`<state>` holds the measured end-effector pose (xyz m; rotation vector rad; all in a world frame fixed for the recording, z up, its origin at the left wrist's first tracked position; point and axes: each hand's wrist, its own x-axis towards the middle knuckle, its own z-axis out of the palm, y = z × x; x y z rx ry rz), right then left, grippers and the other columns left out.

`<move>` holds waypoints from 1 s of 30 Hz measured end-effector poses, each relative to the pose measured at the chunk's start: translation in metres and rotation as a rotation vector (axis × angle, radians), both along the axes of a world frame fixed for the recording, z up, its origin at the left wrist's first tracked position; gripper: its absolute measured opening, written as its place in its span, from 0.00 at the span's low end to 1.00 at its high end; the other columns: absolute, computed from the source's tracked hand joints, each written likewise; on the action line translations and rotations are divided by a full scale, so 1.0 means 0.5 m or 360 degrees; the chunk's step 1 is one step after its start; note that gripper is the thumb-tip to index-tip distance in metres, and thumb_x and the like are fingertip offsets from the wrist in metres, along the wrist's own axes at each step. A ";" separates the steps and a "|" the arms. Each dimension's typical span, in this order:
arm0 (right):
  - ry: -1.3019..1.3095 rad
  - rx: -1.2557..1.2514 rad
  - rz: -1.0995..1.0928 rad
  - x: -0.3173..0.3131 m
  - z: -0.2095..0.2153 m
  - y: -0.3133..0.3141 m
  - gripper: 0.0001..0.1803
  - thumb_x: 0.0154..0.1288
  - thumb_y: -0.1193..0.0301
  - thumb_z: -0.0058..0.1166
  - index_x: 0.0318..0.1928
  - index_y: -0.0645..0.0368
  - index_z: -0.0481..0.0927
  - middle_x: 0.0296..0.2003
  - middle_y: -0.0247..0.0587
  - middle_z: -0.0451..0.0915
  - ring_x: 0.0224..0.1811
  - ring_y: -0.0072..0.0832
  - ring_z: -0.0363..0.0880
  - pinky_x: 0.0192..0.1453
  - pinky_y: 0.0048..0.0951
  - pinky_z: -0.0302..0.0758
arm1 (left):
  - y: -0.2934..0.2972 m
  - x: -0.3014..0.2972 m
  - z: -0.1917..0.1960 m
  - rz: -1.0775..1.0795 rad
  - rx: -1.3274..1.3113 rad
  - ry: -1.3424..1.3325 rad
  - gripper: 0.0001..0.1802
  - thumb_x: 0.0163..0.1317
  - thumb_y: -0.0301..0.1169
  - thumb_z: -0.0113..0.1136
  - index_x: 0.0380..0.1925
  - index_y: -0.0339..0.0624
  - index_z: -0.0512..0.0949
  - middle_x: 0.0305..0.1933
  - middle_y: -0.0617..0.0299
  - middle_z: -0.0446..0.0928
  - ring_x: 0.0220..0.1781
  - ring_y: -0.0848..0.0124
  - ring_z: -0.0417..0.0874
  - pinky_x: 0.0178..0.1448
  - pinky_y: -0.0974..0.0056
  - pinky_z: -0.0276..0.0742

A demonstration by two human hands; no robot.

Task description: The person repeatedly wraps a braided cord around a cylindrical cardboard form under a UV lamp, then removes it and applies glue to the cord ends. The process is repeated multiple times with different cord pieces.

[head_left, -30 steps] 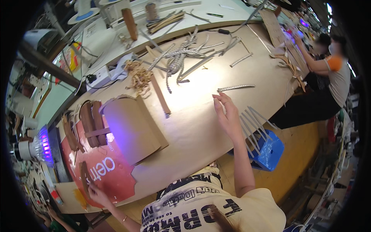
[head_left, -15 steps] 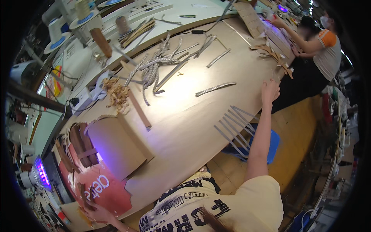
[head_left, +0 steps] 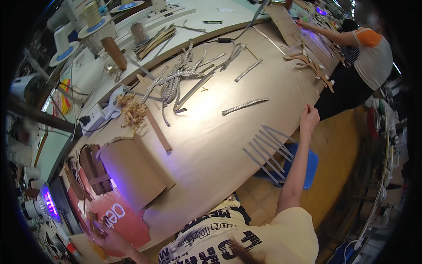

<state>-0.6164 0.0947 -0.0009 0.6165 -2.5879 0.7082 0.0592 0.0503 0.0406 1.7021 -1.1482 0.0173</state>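
Note:
At the lower left, my left hand [head_left: 105,237] is closed around a short brown strip [head_left: 92,221], somewhat blurred, over a red printed sheet [head_left: 132,231]. My right hand [head_left: 310,118] is off at the table's right edge, its fingers pinched together; whatever sits between them is too small to make out. Below that hand, several narrow grey strips [head_left: 267,154] lie side by side, jutting over the edge above a blue stool [head_left: 311,165]. A curved brown panel [head_left: 132,169] rests near the red sheet, beside a bundle of dark brown straps [head_left: 94,169].
Braided grey cords [head_left: 173,81] lie heaped on the brown-covered table [head_left: 206,154], with a loose braided piece [head_left: 245,106] nearer. Tan scraps [head_left: 132,110] sit at left. A purple-lit lamp [head_left: 48,203] stands at the left edge. Another person [head_left: 371,57] works at the far right.
My right hand has come down a little toward me along the table's edge, still pinched. My left hand has shifted slightly up with the brown strip. The other person has turned and leaned away.

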 end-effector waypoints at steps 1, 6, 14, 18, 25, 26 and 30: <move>0.0113 -0.0215 0.0289 0.050 0.019 -0.013 0.12 0.67 0.69 0.56 0.44 0.64 0.83 0.40 0.51 0.82 0.44 0.46 0.82 0.49 0.39 0.76 | -0.003 -0.034 0.010 -0.0066 -0.0017 0.0073 0.14 0.70 0.24 0.53 0.53 0.32 0.76 0.64 0.54 0.70 0.60 0.66 0.75 0.56 0.66 0.79; 0.0142 -0.0562 0.1248 0.385 0.100 -0.117 0.10 0.59 0.79 0.65 0.42 0.64 0.83 0.38 0.45 0.81 0.39 0.38 0.82 0.44 0.32 0.79 | -0.011 -0.207 0.043 -0.0960 0.0292 0.0533 0.17 0.68 0.23 0.51 0.56 0.31 0.73 0.57 0.51 0.76 0.60 0.65 0.76 0.67 0.61 0.70; -0.0399 -0.0932 0.2529 0.769 0.148 -0.220 0.17 0.52 0.83 0.68 0.44 0.61 0.83 0.37 0.42 0.81 0.36 0.32 0.82 0.37 0.28 0.80 | -0.118 -0.195 0.079 -0.1449 0.0321 0.1860 0.29 0.72 0.31 0.52 0.70 0.35 0.58 0.65 0.46 0.71 0.61 0.63 0.78 0.65 0.60 0.74; -0.0561 -0.0811 0.2652 0.825 0.146 -0.237 0.16 0.54 0.83 0.67 0.44 0.61 0.84 0.38 0.42 0.81 0.36 0.31 0.82 0.38 0.28 0.80 | -0.122 -0.129 0.082 -0.1295 0.0048 0.1810 0.29 0.72 0.31 0.51 0.69 0.34 0.57 0.64 0.45 0.71 0.59 0.62 0.79 0.62 0.58 0.77; -0.0636 -0.0661 0.2662 0.843 0.139 -0.251 0.16 0.55 0.83 0.66 0.46 0.62 0.84 0.39 0.42 0.80 0.37 0.28 0.84 0.40 0.25 0.82 | -0.138 -0.069 0.058 -0.1205 -0.0083 0.1791 0.27 0.73 0.31 0.51 0.67 0.31 0.59 0.62 0.45 0.74 0.59 0.61 0.80 0.60 0.57 0.80; -0.0628 -0.0649 0.2667 0.844 0.138 -0.253 0.16 0.55 0.83 0.66 0.46 0.62 0.84 0.39 0.42 0.80 0.37 0.28 0.84 0.41 0.25 0.83 | -0.141 -0.065 0.055 -0.1204 -0.0092 0.1794 0.27 0.72 0.31 0.51 0.67 0.31 0.60 0.61 0.46 0.74 0.58 0.61 0.80 0.59 0.58 0.80; -0.0581 -0.0603 0.2668 0.847 0.133 -0.262 0.16 0.55 0.82 0.67 0.46 0.62 0.84 0.39 0.41 0.80 0.37 0.27 0.83 0.39 0.25 0.81 | -0.148 -0.053 0.044 -0.1165 -0.0126 0.1837 0.25 0.72 0.30 0.51 0.65 0.31 0.62 0.60 0.46 0.75 0.57 0.62 0.81 0.58 0.59 0.81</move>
